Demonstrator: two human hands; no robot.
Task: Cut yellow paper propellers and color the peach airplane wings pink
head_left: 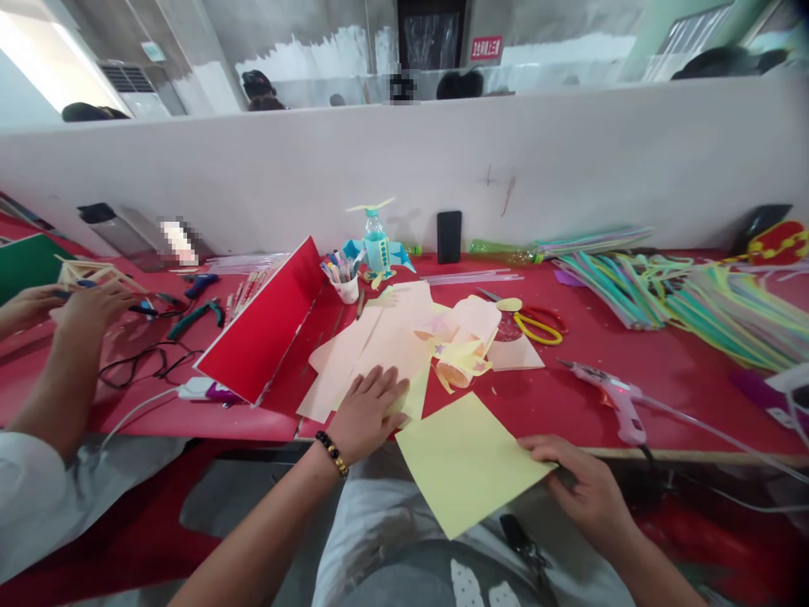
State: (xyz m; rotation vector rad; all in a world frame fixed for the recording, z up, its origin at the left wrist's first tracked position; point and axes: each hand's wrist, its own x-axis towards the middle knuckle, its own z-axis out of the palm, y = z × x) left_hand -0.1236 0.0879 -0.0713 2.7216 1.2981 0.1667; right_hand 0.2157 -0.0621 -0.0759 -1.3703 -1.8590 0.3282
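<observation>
My right hand [578, 476] pinches one corner of a pale yellow sheet of paper [471, 464], which hangs over the table's front edge above my lap. My left hand [372, 413] lies flat with fingers stretched on pale pink paper pieces [372, 337] and a second yellow piece beneath. Beyond the sheet sits a bundle of curled yellow and pink paper cut-outs [464, 341] with small star shapes. To its right lie yellow-handled scissors [537, 327] and a pink hot glue gun [616, 400] with its cord.
A red folded board [262, 329] stands at left, near a cup of pens [345, 282]. Behind are a bottle craft [377, 249] and a black phone [449, 238]. Coloured strips [726, 308] cover the right side. Another person's hands [82, 303] work at far left.
</observation>
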